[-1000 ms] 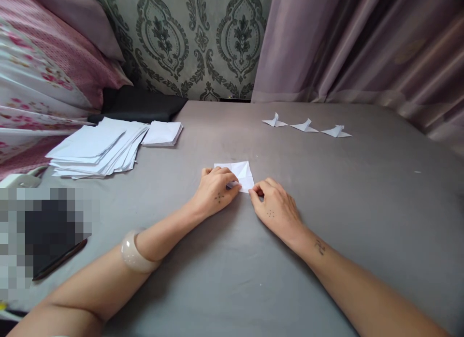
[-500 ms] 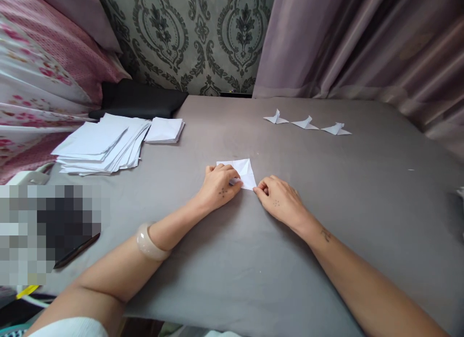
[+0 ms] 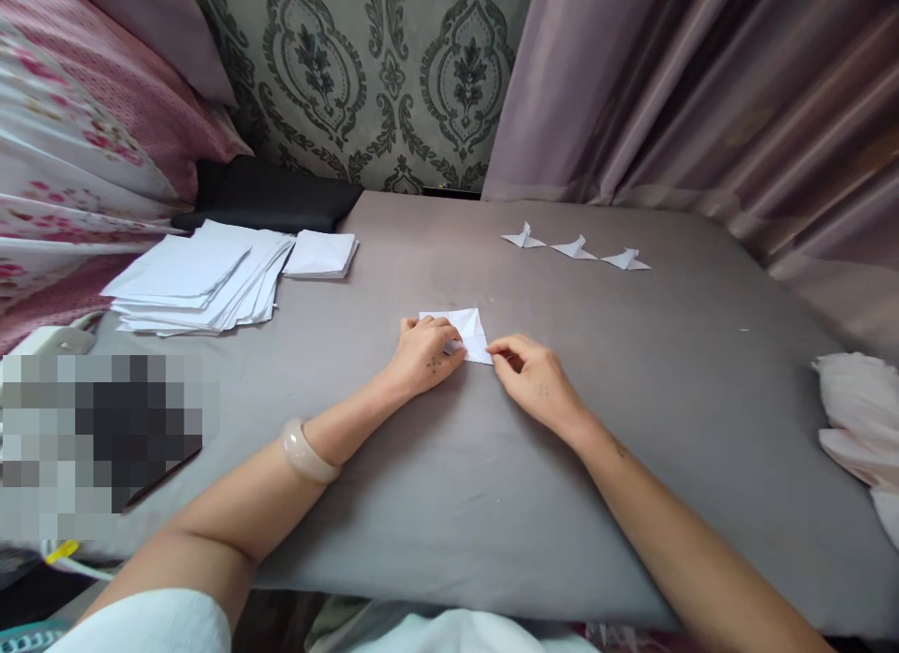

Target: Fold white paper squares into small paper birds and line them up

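Observation:
A small creased sheet of white paper [image 3: 475, 336] lies on the grey cloth in front of me, its left part covered by my fingers. My left hand [image 3: 430, 355] rests over that part with bent fingers, holding the paper against the surface. At the paper's right edge, close to the lower corner, my right hand [image 3: 530, 370] has thumb and forefinger pinched together on it. Fold lines run across the visible half of the paper. Beyond my hands, three folded paper birds [image 3: 574, 248] stand in a slanting row.
To the left is a large stack of white paper [image 3: 189, 278], with a smaller stack [image 3: 321, 254] beside it. Behind them lies a black cushion-like object [image 3: 273, 196]. A blurred-out patch [image 3: 105, 437] covers something at the left edge. Pale crumpled cloth [image 3: 861, 419] sits far right.
The view has shifted slightly, bringing the pale cloth at the right into sight. My right thumb and forefinger have moved a little up the paper's right edge; my left hand stays in place.

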`<state>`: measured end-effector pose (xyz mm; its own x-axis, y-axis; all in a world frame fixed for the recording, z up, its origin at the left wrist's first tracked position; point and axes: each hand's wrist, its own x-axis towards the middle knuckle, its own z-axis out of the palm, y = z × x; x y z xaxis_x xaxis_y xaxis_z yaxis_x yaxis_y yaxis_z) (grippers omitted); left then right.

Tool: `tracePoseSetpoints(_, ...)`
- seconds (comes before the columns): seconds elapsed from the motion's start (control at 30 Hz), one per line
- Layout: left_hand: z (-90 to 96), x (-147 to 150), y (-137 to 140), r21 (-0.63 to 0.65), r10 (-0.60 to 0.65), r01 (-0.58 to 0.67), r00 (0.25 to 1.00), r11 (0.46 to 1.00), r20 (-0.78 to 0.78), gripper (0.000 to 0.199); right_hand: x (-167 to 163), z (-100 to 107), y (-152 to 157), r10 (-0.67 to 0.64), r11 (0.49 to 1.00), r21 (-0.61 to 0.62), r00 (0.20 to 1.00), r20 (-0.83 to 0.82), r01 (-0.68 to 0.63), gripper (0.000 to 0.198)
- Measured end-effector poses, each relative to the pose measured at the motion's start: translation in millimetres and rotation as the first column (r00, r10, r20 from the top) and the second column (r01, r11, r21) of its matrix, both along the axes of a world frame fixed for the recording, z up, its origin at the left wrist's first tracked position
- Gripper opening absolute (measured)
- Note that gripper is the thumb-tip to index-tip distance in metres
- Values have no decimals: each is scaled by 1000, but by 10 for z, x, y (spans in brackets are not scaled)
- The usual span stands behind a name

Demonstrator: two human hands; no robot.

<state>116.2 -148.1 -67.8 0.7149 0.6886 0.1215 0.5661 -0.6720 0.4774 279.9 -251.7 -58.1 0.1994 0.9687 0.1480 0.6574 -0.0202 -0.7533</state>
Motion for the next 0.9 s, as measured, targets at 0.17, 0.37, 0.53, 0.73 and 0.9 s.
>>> tracePoseSetpoints(0.17,-9,-7,8,-13,7,-7,1000,1000,11,16,-267,-75,-80,130,987,46,942,309,-151,27)
tracePoseSetpoints(0.37,48,-163,171,-197,-31,45,997,979,76,29,-328,-73,-144,136,990,-20,886,443,-142,26)
tracePoseSetpoints(0.53,74,-245,305,-350,-45,101,985,931,164,39,-344,-66,-149,120,993,-38,873,473,-116,26)
tracePoseSetpoints(0.73,57,-264,341,-343,-46,107,983,933,180,43,-355,-80,-149,121,993,-49,853,508,-111,28)
tracePoseSetpoints(0.9,106,-342,399,-303,-195,222,974,927,118,25,-347,-100,-146,121,993,-46,853,507,-113,29)
